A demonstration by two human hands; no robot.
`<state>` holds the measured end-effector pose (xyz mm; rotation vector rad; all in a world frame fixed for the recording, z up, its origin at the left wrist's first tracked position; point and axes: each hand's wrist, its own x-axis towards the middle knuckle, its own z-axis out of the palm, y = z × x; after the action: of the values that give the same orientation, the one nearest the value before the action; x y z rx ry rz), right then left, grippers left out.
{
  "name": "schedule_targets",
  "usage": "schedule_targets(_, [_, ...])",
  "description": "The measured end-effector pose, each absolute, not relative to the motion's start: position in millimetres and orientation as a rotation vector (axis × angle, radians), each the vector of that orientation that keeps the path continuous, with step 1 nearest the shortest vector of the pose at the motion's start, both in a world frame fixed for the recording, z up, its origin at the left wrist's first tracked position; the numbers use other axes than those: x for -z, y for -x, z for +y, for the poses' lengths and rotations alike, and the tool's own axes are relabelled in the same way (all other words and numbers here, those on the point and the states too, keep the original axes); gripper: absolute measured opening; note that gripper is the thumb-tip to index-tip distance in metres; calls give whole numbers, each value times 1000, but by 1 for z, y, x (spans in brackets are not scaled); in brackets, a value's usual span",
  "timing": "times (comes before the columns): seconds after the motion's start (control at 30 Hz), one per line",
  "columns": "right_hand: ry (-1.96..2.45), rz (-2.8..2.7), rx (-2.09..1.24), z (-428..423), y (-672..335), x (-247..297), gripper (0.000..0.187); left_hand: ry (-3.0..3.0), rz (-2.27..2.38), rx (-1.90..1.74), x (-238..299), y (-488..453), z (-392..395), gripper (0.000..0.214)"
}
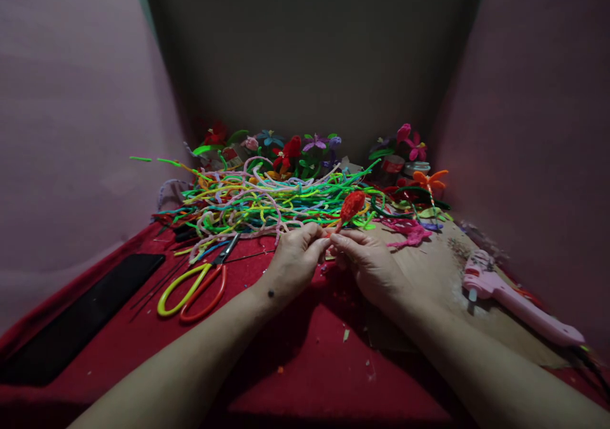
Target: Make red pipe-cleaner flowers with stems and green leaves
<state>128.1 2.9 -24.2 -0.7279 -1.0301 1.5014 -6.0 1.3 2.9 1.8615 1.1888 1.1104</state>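
Note:
A red fuzzy pipe-cleaner flower bud [352, 206] stands tilted up and to the right, its lower end between my two hands. My left hand [298, 254] pinches that lower end with thumb and forefinger. From the other side, my right hand [366, 260] also pinches it, the two sets of fingertips touching or nearly so. What exactly lies between the fingertips is mostly hidden. Just behind the hands spreads a heap of loose pipe cleaners [286, 194] in green, yellow, pink and blue.
Scissors [204, 286] with yellow and red handles lie left, near a black flat slab [86, 314]. At right, a pink glue gun [519, 302] rests on brown cardboard [429, 276]. Finished pipe-cleaner flowers [286, 152] stand along the back. Pale side walls flank the red cloth [295, 372].

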Motion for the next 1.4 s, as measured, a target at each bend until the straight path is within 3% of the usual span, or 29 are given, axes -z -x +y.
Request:
schedule_targets(0.2, [699, -1150, -1410, 3, -132, 20, 12, -1344, 977, -981, -17, 5, -4, 18])
schedule_targets(0.53, [672, -1213, -1421, 6, -134, 22, 13, -1125, 763, -828, -11, 13, 2, 17])
schedule_targets(0.93, [677, -1181, -1434, 6, -134, 27, 19, -1096, 656, -724, -10, 17, 7, 17])
schedule_targets(1.17, [707, -1134, -1387, 7, -134, 26, 15, -1418, 860, -903, -11, 10, 1, 19])
schedule_targets(1.4, [626, -1059, -1544, 9, -130, 28, 21, -1268, 865, -887, -10, 12, 4, 17])
